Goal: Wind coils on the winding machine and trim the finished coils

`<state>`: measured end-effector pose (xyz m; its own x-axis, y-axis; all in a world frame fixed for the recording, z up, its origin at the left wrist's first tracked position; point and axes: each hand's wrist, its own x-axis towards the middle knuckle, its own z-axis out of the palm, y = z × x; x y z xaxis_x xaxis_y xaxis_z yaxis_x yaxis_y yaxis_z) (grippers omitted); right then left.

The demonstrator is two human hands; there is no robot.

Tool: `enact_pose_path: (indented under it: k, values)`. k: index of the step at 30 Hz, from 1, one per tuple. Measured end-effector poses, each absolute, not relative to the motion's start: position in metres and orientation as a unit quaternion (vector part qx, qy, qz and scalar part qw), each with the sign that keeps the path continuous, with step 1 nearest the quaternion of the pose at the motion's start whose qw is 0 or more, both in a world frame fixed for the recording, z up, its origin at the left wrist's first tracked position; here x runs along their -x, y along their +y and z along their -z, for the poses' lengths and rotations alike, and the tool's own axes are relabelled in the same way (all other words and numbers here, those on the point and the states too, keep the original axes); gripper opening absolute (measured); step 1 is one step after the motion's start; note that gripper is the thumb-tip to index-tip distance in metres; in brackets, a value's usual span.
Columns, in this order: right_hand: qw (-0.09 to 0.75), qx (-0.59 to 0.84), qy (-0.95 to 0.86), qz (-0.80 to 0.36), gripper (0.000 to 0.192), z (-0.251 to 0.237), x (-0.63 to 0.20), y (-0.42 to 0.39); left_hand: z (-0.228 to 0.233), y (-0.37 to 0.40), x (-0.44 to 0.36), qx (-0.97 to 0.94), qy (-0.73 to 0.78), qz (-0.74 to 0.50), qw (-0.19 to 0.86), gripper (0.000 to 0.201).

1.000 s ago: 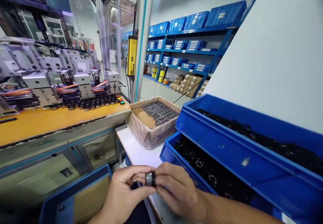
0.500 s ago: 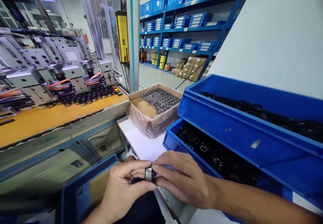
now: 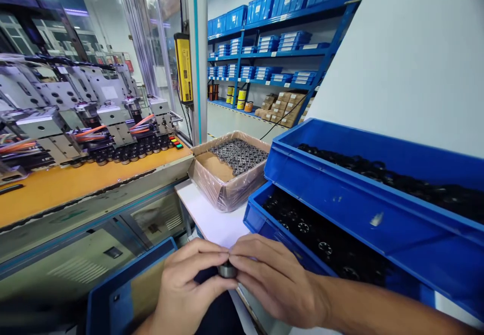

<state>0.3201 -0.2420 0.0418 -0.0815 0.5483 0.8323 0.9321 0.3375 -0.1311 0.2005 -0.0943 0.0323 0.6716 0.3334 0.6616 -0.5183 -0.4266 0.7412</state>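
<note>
Orange covers the machine bench (image 3: pixel 75 184) at far left, where a row of grey fixture blocks (image 3: pixel 86 118) stands over a line of small dark parts, set at the front edge within arm's reach. Below, a blue bin (image 3: pixel 124 289) lined with cardboard sits just under the left hand (image 3: pixel 185 289), whose thumb and fingers curl in to pinch a small metal ring (image 3: pixel 227 270). The ring is held low in front of the body, between both hands, so each side is gripped. Meeting it from the other side, the right hand (image 3: pixel 280 284) closes its fingertips on the same ring. Behind them, on a white table (image 3: pixel 212 219), an open cardboard box (image 3: pixel 230 174) lined with plastic holds many small metal pieces. At right, two stacked blue crates (image 3: pixel 340 194) tilt toward the person, showing black round parts.
</note>
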Motion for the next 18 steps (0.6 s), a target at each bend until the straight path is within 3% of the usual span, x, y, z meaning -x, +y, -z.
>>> enact_pose_path:
  k: [2, 5, 9, 14, 16, 18]
  values:
    - [0.442, 0.532, -0.695, 0.194, 0.026, -0.042, -0.317, -0.243, -0.032, -0.091, -0.198, -0.761, -0.078, -0.414, 0.494, 0.025]
    - [0.426, 0.541, -0.692, 0.214, 0.025, -0.043, -0.316, -0.243, -0.027, -0.093, -0.199, -0.743, -0.050, -0.397, 0.536, 0.026]
    - [0.400, 0.536, -0.696, 0.262, 0.020, -0.044, -0.319, -0.240, -0.019, -0.098, -0.206, -0.653, 0.005, -0.316, 0.688, 0.027]
    - [0.456, 0.554, -0.666, 0.205, 0.020, -0.049, -0.319, -0.238, -0.010, -0.102, -0.208, -0.464, -0.024, -0.149, 0.873, 0.030]
    - [0.467, 0.547, -0.667, 0.195, 0.019, -0.050, -0.320, -0.238, -0.008, -0.101, -0.207, -0.483, -0.026, -0.154, 0.861, 0.028]
    - [0.464, 0.547, -0.667, 0.201, 0.018, -0.050, -0.320, -0.239, -0.009, -0.097, -0.206, -0.575, -0.035, -0.224, 0.786, 0.027]
